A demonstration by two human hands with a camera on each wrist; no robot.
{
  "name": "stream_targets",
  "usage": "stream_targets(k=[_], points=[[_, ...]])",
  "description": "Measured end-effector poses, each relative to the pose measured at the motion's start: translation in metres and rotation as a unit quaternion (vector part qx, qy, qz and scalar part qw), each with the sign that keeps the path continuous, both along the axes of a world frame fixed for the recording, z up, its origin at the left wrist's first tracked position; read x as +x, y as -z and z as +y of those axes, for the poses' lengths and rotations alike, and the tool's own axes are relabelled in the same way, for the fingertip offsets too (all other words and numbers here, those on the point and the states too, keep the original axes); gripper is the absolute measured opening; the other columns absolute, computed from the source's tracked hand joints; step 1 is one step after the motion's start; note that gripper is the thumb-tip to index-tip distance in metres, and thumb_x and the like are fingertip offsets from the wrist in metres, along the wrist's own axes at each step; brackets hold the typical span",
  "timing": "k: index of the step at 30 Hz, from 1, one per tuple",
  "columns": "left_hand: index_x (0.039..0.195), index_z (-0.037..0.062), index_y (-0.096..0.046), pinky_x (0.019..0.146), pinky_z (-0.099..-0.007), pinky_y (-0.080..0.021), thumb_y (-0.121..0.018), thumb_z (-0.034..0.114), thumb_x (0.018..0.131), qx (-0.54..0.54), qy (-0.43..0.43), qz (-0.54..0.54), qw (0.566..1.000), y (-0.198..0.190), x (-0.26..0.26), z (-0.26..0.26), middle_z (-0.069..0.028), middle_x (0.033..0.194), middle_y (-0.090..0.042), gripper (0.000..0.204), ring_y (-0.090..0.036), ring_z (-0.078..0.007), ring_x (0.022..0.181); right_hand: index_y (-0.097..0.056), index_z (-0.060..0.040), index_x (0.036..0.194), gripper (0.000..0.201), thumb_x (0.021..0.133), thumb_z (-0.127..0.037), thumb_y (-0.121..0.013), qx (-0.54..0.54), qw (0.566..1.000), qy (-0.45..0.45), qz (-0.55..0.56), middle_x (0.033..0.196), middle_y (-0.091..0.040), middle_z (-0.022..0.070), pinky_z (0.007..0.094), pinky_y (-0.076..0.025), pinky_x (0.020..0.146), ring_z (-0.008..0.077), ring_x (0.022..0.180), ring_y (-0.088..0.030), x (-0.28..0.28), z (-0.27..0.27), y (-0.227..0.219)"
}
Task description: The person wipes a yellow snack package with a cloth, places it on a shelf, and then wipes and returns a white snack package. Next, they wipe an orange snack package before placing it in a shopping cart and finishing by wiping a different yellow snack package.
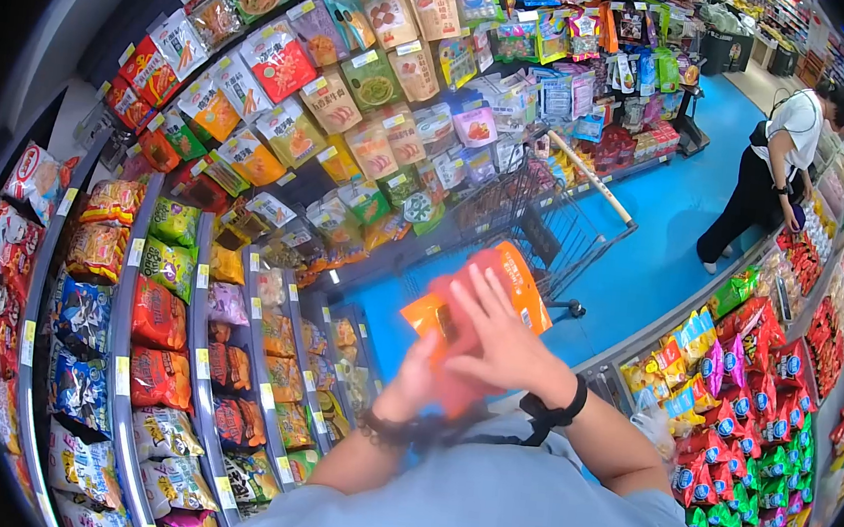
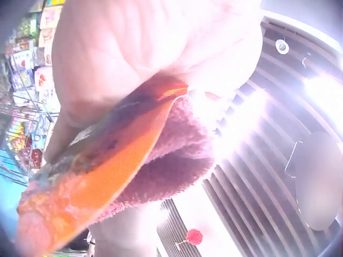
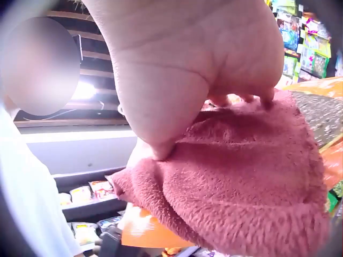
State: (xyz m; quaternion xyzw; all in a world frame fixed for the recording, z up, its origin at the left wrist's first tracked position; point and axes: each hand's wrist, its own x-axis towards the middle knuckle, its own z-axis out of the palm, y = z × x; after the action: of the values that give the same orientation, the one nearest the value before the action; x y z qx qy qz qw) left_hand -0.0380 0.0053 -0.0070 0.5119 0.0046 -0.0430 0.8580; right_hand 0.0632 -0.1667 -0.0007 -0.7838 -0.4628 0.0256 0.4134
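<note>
In the head view, an orange snack bag [image 1: 520,287] with a dark panel is held up in front of the chest. My left hand [image 1: 412,378] grips it from the left, blurred there; in the left wrist view the bag [image 2: 112,176] slants down out of that hand. A dusty-red fluffy cloth [image 3: 246,171] lies against the bag's face. On the cloth is my right hand [image 1: 501,341], fingers stretched upward in the head view. In the right wrist view its thumb digs into the cloth, which folds up beside it; the fingertips are partly hidden.
Shelves with packaged snacks [image 1: 156,316] run along the left. Hanging packets [image 1: 345,106] cover the back wall. A shopping cart [image 1: 545,229] stands on the blue floor [image 1: 675,180] ahead. Bins of small colourful packs [image 1: 739,422] are at right, where another person [image 1: 777,159] stands.
</note>
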Motion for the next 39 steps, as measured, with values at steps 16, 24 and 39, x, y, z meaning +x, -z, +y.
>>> stream_targets(k=[16,24,39], points=[[0.162,-0.0024,-0.037,0.125,-0.0462,-0.039,-0.039,0.03,0.114,-0.144,-0.067,0.051,0.986,0.024,-0.012,0.01,-0.0175,0.162,-0.049,0.058,-0.05,-0.0307,0.148,-0.037,-0.0149,0.167,0.095,0.088,-0.039,-0.083,-0.019,0.999,-0.026,-0.027,0.174,-0.026,0.0276,0.059,-0.025,0.128,0.0561,0.158,-0.023,0.014,0.001,-0.003],[0.16,-0.003,-0.043,0.122,-0.0434,-0.042,-0.044,0.03,0.113,-0.116,-0.052,0.056,0.99,0.039,-0.007,0.012,-0.0159,0.16,-0.051,0.057,-0.053,-0.0274,0.145,-0.027,0.0009,0.167,0.106,0.086,-0.038,-0.083,-0.011,0.998,-0.048,-0.033,0.174,-0.016,0.0344,0.0581,-0.018,0.131,0.0539,0.162,-0.013,0.006,0.011,0.019],[0.156,-0.0012,-0.047,0.112,-0.0379,-0.05,-0.042,0.043,0.117,-0.085,-0.098,0.024,0.991,0.006,-0.01,0.013,-0.0123,0.148,-0.06,0.059,-0.061,-0.0214,0.131,-0.039,-0.0124,0.165,0.107,0.078,-0.047,-0.09,0.018,0.995,-0.015,-0.099,0.168,-0.024,0.0368,0.0721,-0.022,0.124,0.0659,0.155,-0.014,-0.006,0.013,0.025]])
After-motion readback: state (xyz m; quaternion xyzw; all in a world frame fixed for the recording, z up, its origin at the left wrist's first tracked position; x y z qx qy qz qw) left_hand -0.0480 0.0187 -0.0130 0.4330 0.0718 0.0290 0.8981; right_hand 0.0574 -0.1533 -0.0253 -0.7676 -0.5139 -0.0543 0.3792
